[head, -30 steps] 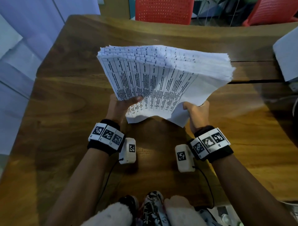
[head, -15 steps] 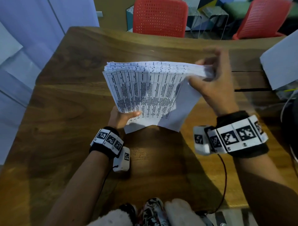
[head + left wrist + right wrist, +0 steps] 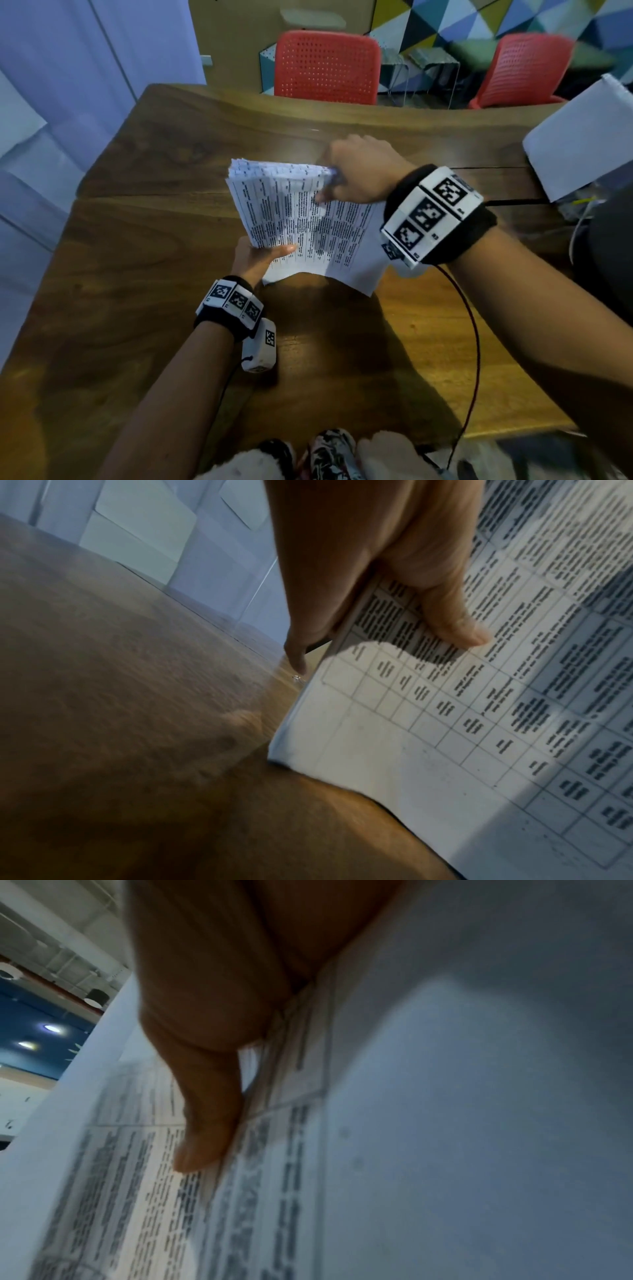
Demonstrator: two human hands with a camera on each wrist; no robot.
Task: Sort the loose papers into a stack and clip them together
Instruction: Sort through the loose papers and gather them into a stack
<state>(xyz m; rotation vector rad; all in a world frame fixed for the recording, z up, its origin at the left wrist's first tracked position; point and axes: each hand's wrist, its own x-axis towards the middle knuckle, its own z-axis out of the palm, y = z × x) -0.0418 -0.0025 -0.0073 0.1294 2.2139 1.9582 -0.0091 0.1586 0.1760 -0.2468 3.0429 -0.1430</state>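
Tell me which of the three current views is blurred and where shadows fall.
Head view: right hand motion-smeared; arms cast shadow on the table near the body.
Left wrist view: sharpest; the thumb shadows the paper stack.
Right wrist view: heavily blurred, print smeared, right side in shade.

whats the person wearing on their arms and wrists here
Both forearms are bare, no sleeves. Each wrist carries a black band topped with white blocks printed with black square markers. A small white camera unit with its own marker hangs under the left wrist, trailing a dark cable; a thin reddish cable runs from the right wrist. No rings or gloves show on the left hand or right hand.
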